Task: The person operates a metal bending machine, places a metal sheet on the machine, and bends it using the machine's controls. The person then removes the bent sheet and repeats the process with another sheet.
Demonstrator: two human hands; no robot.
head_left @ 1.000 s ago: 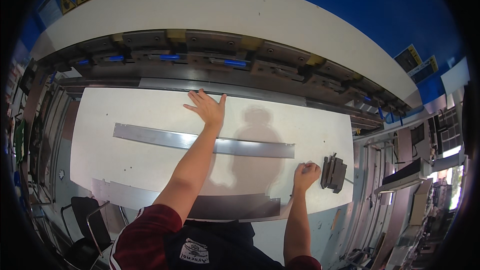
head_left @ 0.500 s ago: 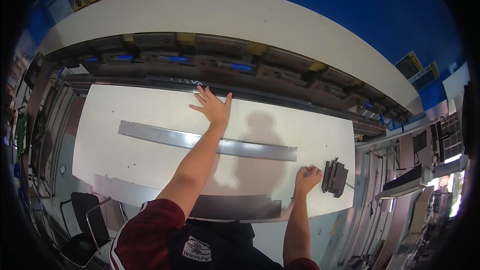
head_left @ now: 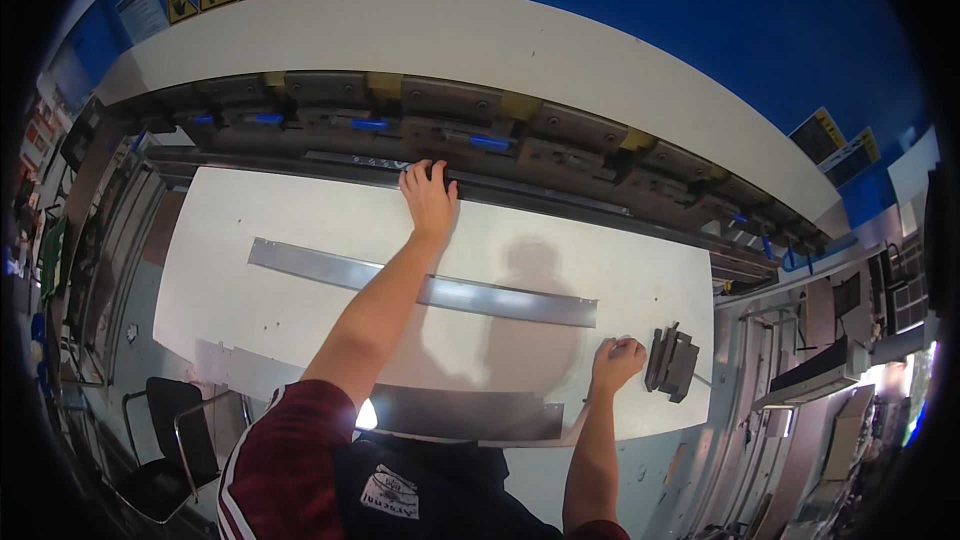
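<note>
My left hand (head_left: 430, 202) reaches across the white table to the long dark steel bar (head_left: 530, 192) along the machine's front. Its bent fingertips rest at the bar's edge, slightly apart, with no loose thing visible in them. Under my left forearm lies a long, narrow shiny metal strip (head_left: 520, 302), partly hidden by it. At the right, my right hand (head_left: 617, 364) is closed just above the tabletop with its fingers pinched; what it may hold is too small to tell. Beside it sits a dark grey stepped metal block (head_left: 672, 364).
The white table (head_left: 240, 290) stands against a large press machine with dark clamps and blue levers (head_left: 488, 142) overhead. A dark metal sheet (head_left: 470, 413) lies at the near edge by my body. A black chair (head_left: 180, 430) stands at lower left.
My left hand's spread fingers have drawn closer together and bent at the dark bar. My right hand stays beside the block. The view has shifted slightly.
</note>
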